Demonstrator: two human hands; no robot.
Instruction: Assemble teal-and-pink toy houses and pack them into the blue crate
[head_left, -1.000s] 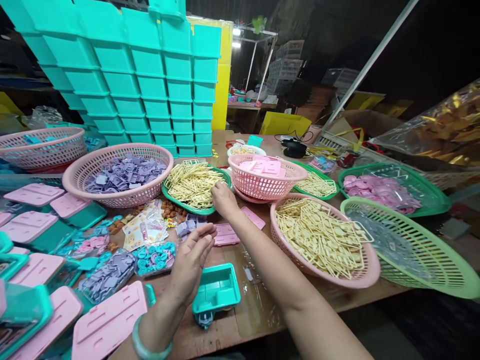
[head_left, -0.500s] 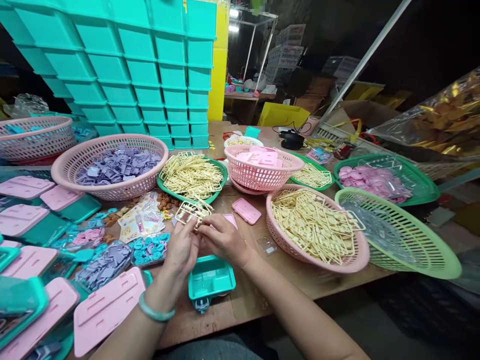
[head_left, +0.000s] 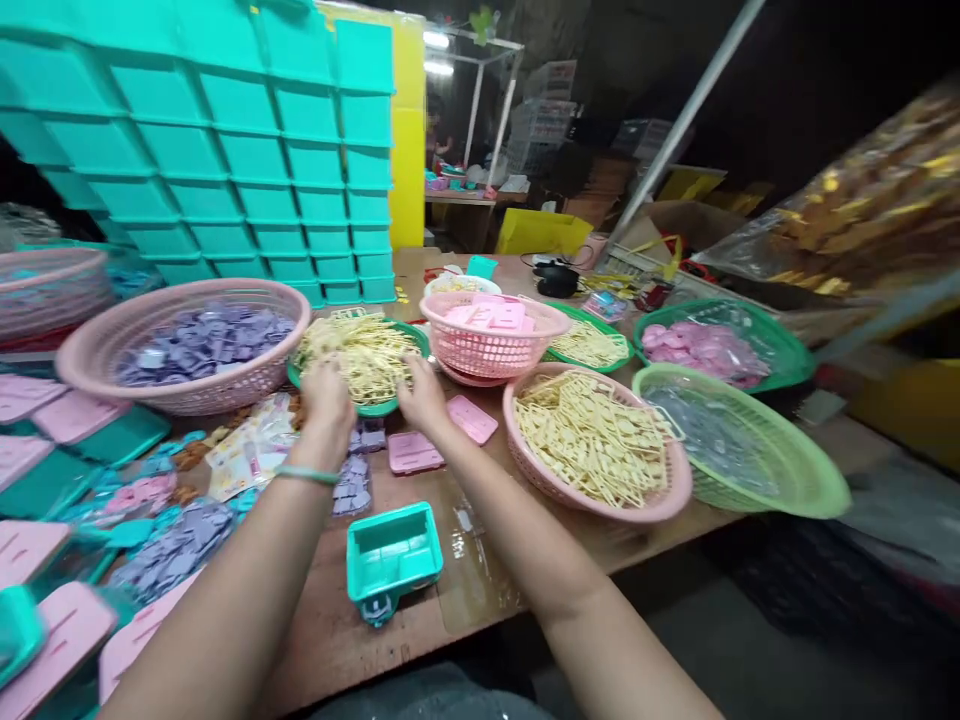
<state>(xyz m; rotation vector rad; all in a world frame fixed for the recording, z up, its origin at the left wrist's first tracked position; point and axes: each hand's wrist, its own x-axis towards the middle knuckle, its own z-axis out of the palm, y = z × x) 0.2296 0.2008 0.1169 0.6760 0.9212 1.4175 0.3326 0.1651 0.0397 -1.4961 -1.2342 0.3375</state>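
Both hands are at the green basket (head_left: 373, 409) heaped with pale yellow plastic frame pieces (head_left: 360, 355). My left hand (head_left: 328, 398) is over the left front of the pile, its fingers smeared by motion. My right hand (head_left: 421, 398) is at the pile's right edge, fingers apart around the pieces; I see nothing held in it. Closer to me, a teal plastic box (head_left: 395, 552) stands uncovered on the table, with a small clear and blue part at its front. Two pink lids, a nearer lid (head_left: 415, 453) and a farther lid (head_left: 472, 419), lie beyond it.
A pink basket of purple parts (head_left: 206, 345) stands left, a pink basket of yellow pieces (head_left: 600, 440) right. Stacked teal boxes (head_left: 247, 130) rise behind. Pink-lidded boxes (head_left: 60, 640) crowd the left front. A light green basket (head_left: 780, 450) overhangs the table's right edge.
My hands have moved forward from above the teal box to the green basket. The yellow frame they held is no longer distinct from the pile. The view has shifted slightly right.
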